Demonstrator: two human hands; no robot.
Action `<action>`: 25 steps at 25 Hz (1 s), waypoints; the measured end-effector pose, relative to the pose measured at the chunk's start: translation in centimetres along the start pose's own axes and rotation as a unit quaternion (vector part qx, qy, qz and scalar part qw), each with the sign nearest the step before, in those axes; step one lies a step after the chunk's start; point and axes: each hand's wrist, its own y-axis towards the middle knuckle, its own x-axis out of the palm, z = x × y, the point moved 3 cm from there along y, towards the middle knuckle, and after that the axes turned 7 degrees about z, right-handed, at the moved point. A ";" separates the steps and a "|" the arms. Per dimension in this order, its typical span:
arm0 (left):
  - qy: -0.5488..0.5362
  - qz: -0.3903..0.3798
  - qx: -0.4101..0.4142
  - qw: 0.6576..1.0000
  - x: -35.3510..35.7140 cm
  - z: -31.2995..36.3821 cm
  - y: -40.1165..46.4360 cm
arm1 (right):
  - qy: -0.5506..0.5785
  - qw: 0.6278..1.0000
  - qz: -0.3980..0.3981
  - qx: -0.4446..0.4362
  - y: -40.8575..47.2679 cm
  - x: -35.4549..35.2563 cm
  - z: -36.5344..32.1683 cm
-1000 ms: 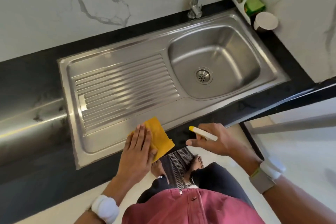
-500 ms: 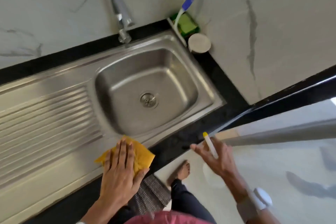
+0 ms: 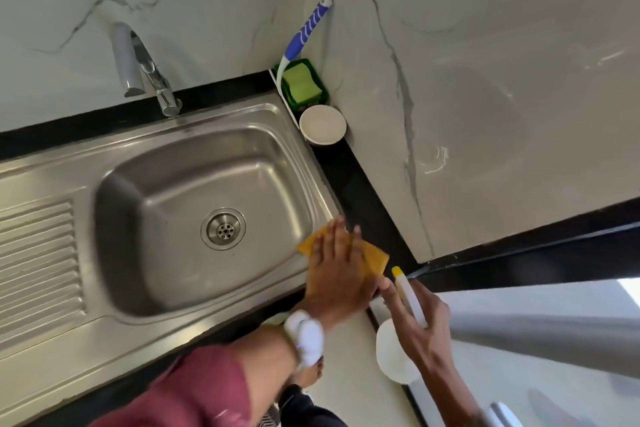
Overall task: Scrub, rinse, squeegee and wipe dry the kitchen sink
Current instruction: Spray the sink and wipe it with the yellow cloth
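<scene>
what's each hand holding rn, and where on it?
Right hand grips the white spray bottle around its neck. Left hand holds nothing; it presses flat on the yellow cloth.

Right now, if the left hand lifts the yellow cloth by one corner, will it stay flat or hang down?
Probably hang down: the yellow cloth looks thin and lies flat under the left hand on the sink rim. It seems light. If damp, it may cling to the steel slightly; wetness cannot be judged here.

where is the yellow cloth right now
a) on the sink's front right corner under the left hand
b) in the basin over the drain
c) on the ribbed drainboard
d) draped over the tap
a, the left hand presses flat on the cloth at the sink rim's front right corner.
</scene>
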 end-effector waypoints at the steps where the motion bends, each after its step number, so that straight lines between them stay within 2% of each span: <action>1: -0.008 0.012 -0.014 1.000 0.1 1.8 2.6 | 0.011 1.000 0.004 0.000 0.4 -0.6 -0.2; 5: 0.033 0.028 0.018 0.999 1.3 3.8 6.8 | 0.022 1.000 0.008 -0.012 0.9 -0.9 -0.2; 9: 0.018 0.027 0.103 0.994 1.3 1.1 1.5 | 0.013 0.999 -0.046 -0.019 -1.6 1.0 -1.4; 13: -0.005 0.024 0.079 0.997 0.4 -7.1 -6.4 | 0.000 0.996 -0.090 -0.007 -3.8 4.7 -2.1; 16: 0.015 0.070 0.014 0.997 -1.5 -17.9 -15.9 | -0.003 0.989 -0.137 -0.054 -7.3 8.8 -5.7; 19: 0.047 0.069 -0.023 0.996 -3.4 -29.3 -25.9 | 0.000 0.980 -0.167 -0.109 -10.9 12.2 -9.9; 21: 0.070 0.080 -0.070 0.992 -5.0 -34.2 -30.4 | 0.006 0.979 -0.176 -0.103 -12.4 13.9 -11.0; 23: 0.070 0.099 -0.180 0.976 -5.9 -36.9 -33.2 | 0.005 0.982 -0.169 -0.078 -14.1 15.0 -11.1; 25: 0.044 0.136 -0.322 0.936 -5.8 -37.7 -34.4 | 0.016 0.991 -0.129 -0.039 -15.8 15.4 -10.8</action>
